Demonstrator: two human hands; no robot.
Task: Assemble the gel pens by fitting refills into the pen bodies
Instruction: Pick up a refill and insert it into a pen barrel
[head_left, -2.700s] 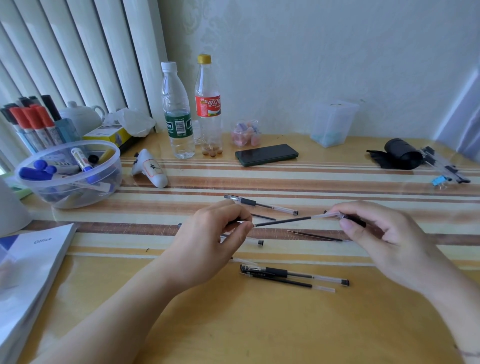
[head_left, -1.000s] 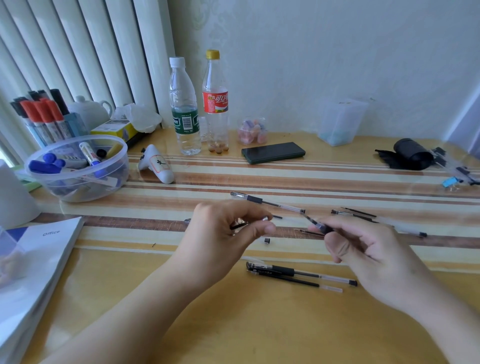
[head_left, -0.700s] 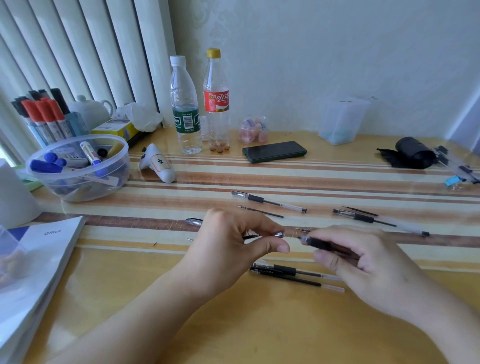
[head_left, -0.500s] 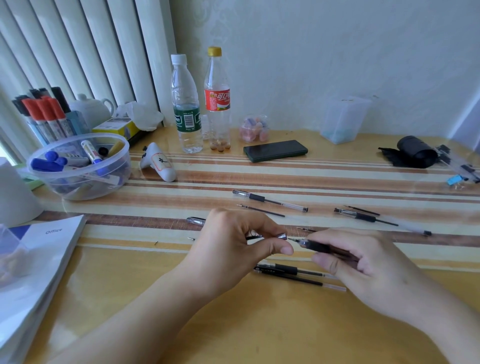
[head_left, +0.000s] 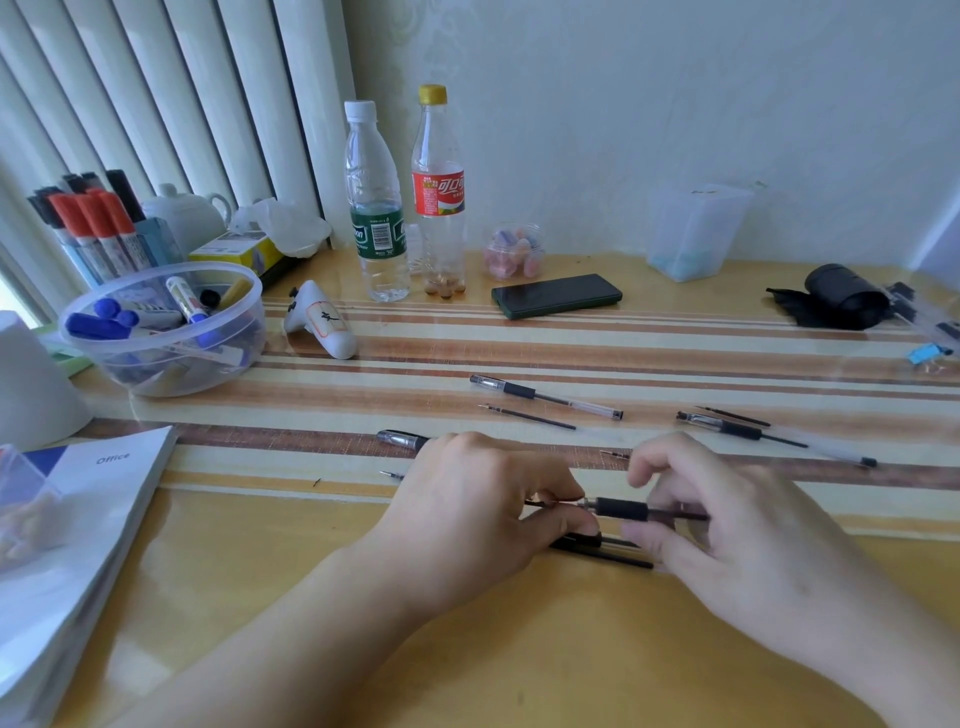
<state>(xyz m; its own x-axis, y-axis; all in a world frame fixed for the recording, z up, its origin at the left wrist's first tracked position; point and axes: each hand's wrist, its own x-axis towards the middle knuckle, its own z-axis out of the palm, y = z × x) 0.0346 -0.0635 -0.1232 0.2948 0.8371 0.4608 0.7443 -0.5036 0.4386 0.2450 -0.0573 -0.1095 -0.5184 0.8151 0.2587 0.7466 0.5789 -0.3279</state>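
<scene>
Here, low in the middle of the frame, my right hand (head_left: 727, 535) grips a pen body (head_left: 621, 508) by its black rubber sleeve, thumb and curled fingers pinching it level above the table (head_left: 467, 649). My left hand (head_left: 478, 514) is closed on a thin refill (head_left: 545, 503), thumb and forefinger pinching it right at the pen's metal tip, so the two parts meet between my hands. Just below them two more pens (head_left: 597, 548) lie side by side on the wood. Above centre a finished pen (head_left: 545, 397) lies with a loose refill (head_left: 527, 417) beside it, and another pen (head_left: 774, 438) lies at the right. A tub of markers (head_left: 161, 327) stands at the left, two bottles (head_left: 405, 202) and a phone (head_left: 556, 295) toward the top centre.
</scene>
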